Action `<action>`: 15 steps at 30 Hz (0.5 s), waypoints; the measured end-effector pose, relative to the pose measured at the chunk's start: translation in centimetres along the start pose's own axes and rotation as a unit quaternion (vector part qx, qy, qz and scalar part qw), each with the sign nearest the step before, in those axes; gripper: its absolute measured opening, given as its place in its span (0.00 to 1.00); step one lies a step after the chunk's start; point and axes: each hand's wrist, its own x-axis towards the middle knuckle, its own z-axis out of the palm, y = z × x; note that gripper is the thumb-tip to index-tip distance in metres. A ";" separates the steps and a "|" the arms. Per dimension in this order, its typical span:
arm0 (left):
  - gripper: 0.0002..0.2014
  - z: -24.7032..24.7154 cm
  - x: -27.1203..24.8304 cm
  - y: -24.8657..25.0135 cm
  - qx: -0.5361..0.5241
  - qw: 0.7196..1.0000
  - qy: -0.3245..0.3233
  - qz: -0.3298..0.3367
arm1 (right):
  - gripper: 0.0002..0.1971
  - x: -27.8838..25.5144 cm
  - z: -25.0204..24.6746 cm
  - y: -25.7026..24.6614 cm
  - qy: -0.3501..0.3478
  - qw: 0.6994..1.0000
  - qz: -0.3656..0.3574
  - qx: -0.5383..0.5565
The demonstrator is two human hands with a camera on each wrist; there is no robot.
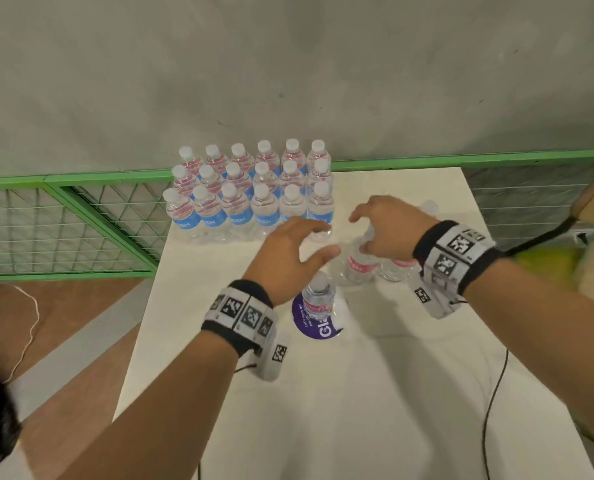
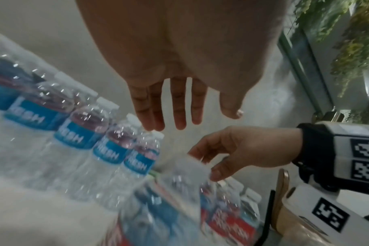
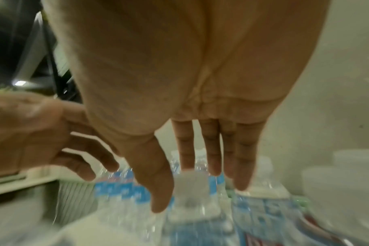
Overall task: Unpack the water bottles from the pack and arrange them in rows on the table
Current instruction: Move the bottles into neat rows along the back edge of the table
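L hand [image 1: 288, 258] is spread open, holding nothing, over table [image 1: 357, 393], just near of 18 bottles [image 1: 250, 199] standing in 3 rows far left. R hand [image 1: 389, 230] has thumb & fingers either side of capped bottle [image 1: 357, 268] in pack [image 2: 228, 224], mid-right; actual grip, can't tell. Lone bottle [image 1: 318, 299] stands nearer on purple sticker [image 1: 314, 329].

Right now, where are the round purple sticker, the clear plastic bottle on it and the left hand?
round purple sticker [image 1: 300, 318]: head view, purple left part.
clear plastic bottle [image 1: 319, 299]: head view, its body.
left hand [image 1: 281, 258]: head view, its back.
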 end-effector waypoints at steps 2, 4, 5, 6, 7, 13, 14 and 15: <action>0.27 2.0 -1.7 0.0 0.018 0.997 -0.069 -0.035 | 0.26 -1.2 1.7 -0.5 -0.010 0.999 -0.025 -0.035; 0.26 3.8 -3.1 -0.3 0.054 0.988 -0.129 -0.063 | 0.25 -2.1 2.9 -0.8 -0.003 0.998 -0.039 -0.059; 0.24 4.4 -3.7 -0.3 0.063 0.985 -0.141 -0.071 | 0.24 -2.5 3.2 -0.8 0.004 0.997 -0.038 -0.059; 0.22 4.6 -4.2 -0.4 0.064 0.985 -0.138 -0.076 | 0.24 -2.9 3.4 -0.7 0.009 0.998 -0.036 -0.056; 0.21 4.6 -4.6 -0.3 0.058 0.986 -0.128 -0.086 | 0.24 -3.4 3.5 -0.6 0.013 0.998 -0.033 -0.050; 0.19 1.9 -8.0 0.1 0.048 0.983 -0.120 -0.131 | 0.22 -8.0 4.7 -0.6 -0.006 0.999 -0.039 -0.012; 0.20 1.4 -8.7 -0.1 0.059 0.980 -0.124 -0.144 | 0.22 -8.9 5.0 -0.8 -0.010 0.999 -0.041 -0.005; 0.20 0.9 -9.6 -0.4 0.074 0.977 -0.126 -0.155 | 0.22 -9.8 5.4 -1.1 -0.015 0.999 -0.043 0.002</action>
